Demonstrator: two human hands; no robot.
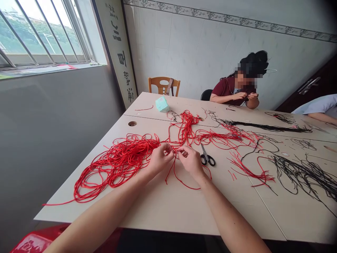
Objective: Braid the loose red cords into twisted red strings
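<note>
Fingers pinched, my left hand (162, 156) and my right hand (190, 160) face each other over the table, both closed on a thin red cord (174, 168). Two ends of this cord hang down below my fingertips, one curving off to the right. The exact spot between the fingertips is too small to make out. Beside my left hand spreads a big loose bundle of red cord (123, 158). Just beyond both hands lies a heap of braided red cords (187, 126). Black-handled scissors (207, 158) rest to the right of my right hand.
A mint-green faceted box (162, 104) stands near the far edge. Black cord bundles (268, 125) and short red cord pieces (252, 172) cover the right side. Across the table a person in a maroon top (226, 89) handles thin cord; another person's arm (322, 117) shows far right.
</note>
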